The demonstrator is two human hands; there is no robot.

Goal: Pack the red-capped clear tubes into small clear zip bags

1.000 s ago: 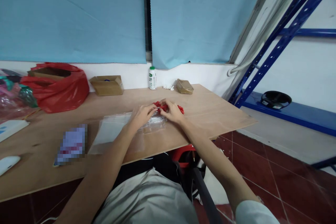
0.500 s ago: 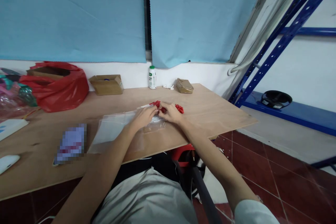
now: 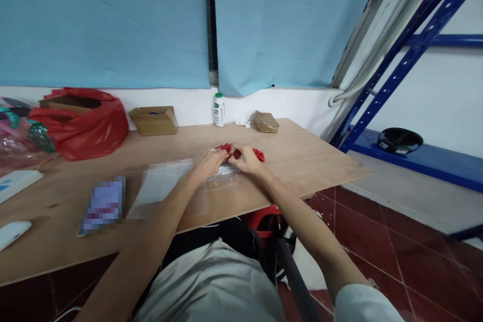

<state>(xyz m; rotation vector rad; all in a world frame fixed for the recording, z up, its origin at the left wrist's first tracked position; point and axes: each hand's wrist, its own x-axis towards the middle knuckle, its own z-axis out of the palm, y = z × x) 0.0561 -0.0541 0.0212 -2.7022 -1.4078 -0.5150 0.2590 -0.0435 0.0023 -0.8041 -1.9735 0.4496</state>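
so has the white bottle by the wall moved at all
No. The white bottle stands in the same place against the wall, between the cardboard box and the brown packet; only the camera shifted slightly.

Matt bare plywood for the tabletop point(image 3: 309, 161), grain visible, smooth. Glossy clear plastic on the bags point(image 3: 166, 186) (crinkled near the hands), small red pieces point(image 3: 258, 154) look plastic too. Shiny thin plastic for the red sack point(image 3: 90, 131), matt brown cardboard for the box point(image 3: 154, 121), painted metal for the blue rack point(image 3: 407, 55).
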